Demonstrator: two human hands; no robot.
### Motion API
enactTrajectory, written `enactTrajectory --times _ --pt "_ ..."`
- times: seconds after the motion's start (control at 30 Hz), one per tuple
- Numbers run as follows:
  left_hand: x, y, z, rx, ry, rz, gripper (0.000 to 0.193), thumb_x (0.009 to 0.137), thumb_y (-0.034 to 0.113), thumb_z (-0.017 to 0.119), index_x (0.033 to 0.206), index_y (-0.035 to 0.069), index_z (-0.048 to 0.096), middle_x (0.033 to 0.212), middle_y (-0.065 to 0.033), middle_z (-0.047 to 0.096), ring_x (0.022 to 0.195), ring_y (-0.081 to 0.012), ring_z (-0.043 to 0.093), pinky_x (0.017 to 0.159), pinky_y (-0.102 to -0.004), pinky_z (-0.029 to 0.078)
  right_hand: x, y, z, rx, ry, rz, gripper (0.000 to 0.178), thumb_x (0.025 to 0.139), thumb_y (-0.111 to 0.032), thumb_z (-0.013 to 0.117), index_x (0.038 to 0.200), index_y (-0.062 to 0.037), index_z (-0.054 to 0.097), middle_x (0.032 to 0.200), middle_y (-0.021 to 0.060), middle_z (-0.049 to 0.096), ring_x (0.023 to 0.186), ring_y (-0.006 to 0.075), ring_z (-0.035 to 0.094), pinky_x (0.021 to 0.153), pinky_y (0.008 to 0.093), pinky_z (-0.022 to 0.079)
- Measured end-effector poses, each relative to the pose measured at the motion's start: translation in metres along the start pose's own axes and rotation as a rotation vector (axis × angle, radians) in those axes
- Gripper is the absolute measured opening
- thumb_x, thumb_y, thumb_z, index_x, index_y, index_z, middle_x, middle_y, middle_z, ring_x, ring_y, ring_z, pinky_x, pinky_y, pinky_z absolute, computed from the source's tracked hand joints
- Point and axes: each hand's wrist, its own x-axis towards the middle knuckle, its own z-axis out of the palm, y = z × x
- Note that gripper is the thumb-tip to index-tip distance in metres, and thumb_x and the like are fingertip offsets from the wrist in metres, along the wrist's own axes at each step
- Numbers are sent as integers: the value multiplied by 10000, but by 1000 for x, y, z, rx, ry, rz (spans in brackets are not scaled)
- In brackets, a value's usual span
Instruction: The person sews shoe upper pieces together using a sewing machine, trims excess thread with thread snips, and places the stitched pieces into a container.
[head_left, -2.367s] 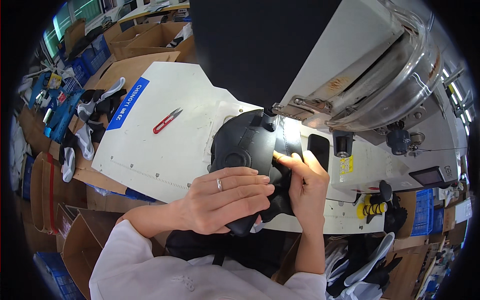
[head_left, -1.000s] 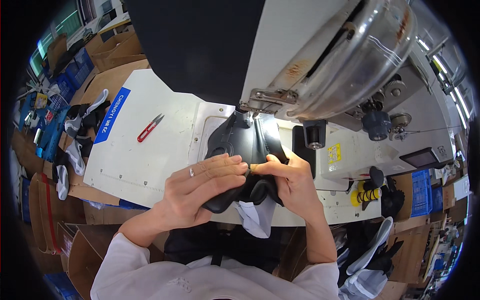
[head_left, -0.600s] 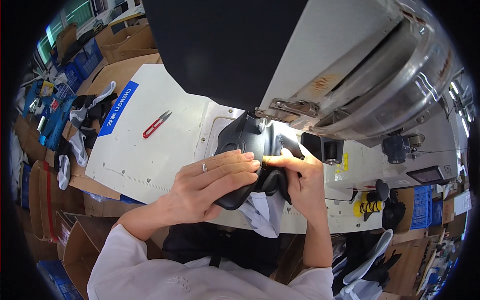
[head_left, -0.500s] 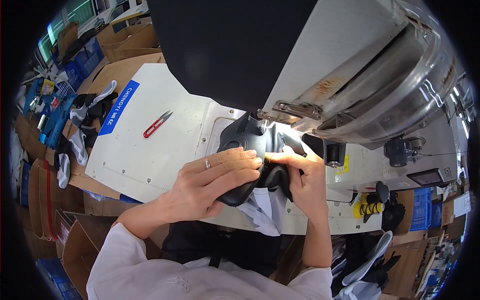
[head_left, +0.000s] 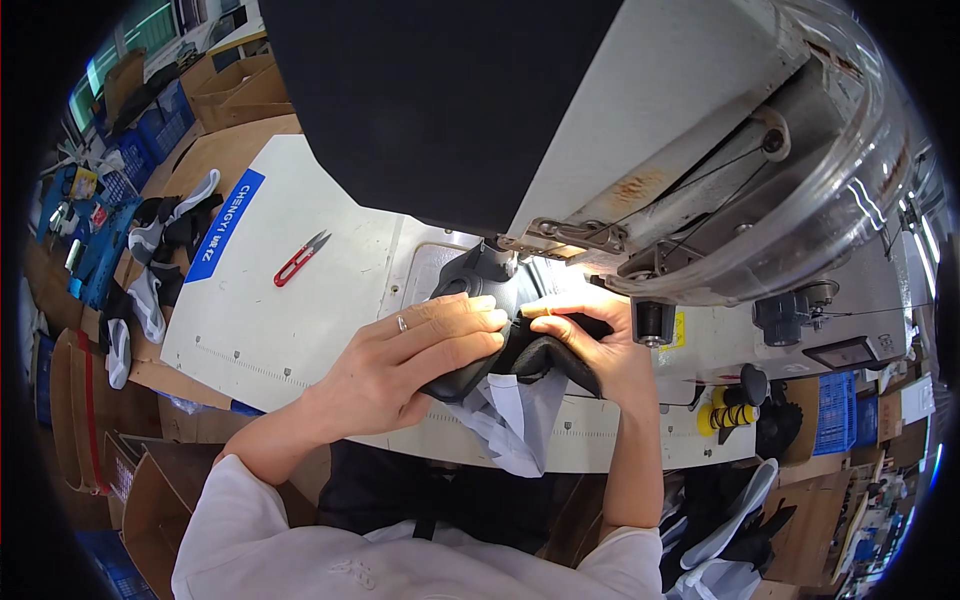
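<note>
A black shoe upper (head_left: pixel 487 282) with a padded collar lies beneath the needle area of a sewing machine (head_left: pixel 640 120). Its pale grey lining (head_left: pixel 517 430) hangs toward me over the near edge of the table. My left hand (head_left: pixel 400 352) grips the upper's left side, fingers stretched together across the top and thumb low. Thumb and index finger of my right hand (head_left: pixel 605 345) pinch the black edge just right of the left fingertips. The machine head hides the upper's far end and the needle.
Red-handled thread snips (head_left: pixel 297 262) lie on the white tabletop (head_left: pixel 250 330) to the left. Yellow-and-black thread spools (head_left: pixel 728 418) stand at the right. Black and white pieces (head_left: pixel 150 300) are piled at far left, others (head_left: pixel 725 530) at lower right. Cardboard boxes (head_left: pixel 235 95) stand around.
My right hand has shifted its pinch on the edge, its thumb now lower and the index finger stretched out. The left hand keeps its hold. The whole view has moved slightly.
</note>
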Motion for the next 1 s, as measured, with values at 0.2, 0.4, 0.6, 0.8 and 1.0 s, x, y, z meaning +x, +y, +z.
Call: enactTrajectory --times 0.2,0.4,0.6,0.8,1.0 --pt "2 3 0 24 12 11 609 560 -109 552 1137 49 664 1191 -134 652 1138 -324 616 979 -411 516 -1 -5 0 -41 -21 44 162 813 -110 741 930 2 744 902 100 744 787 136 678 724 264 517" --pt "3 5 -4 4 -4 -24 581 585 -101 550 1133 55 665 1146 -119 652 1103 -321 631 962 -402 531 -3 -16 2 7 -11 106 219 769 -124 785 941 2 738 849 69 731 795 116 664 734 253 510" --pt "4 2 -5 -92 35 -78 510 620 -87 532 1095 31 677 1138 -122 654 1046 -323 656 965 -396 529 -8 -18 15 75 55 181 390 736 -65 822 1066 22 632 942 75 693 820 110 652 749 258 527" --pt "4 1 -4 -63 -5 -46 523 603 -92 540 1094 25 675 1127 -135 653 1073 -326 643 974 -404 519 -7 -14 15 147 0 195 365 794 -3 755 1110 24 575 950 62 668 826 96 642 732 250 533" --pt "6 0 -5 -30 -16 5 533 589 -85 548 1095 27 672 1122 -142 657 1090 -316 636 978 -424 510 -6 -16 13 133 -22 144 343 803 -7 752 1094 28 573 943 56 667 820 88 636 711 244 527"
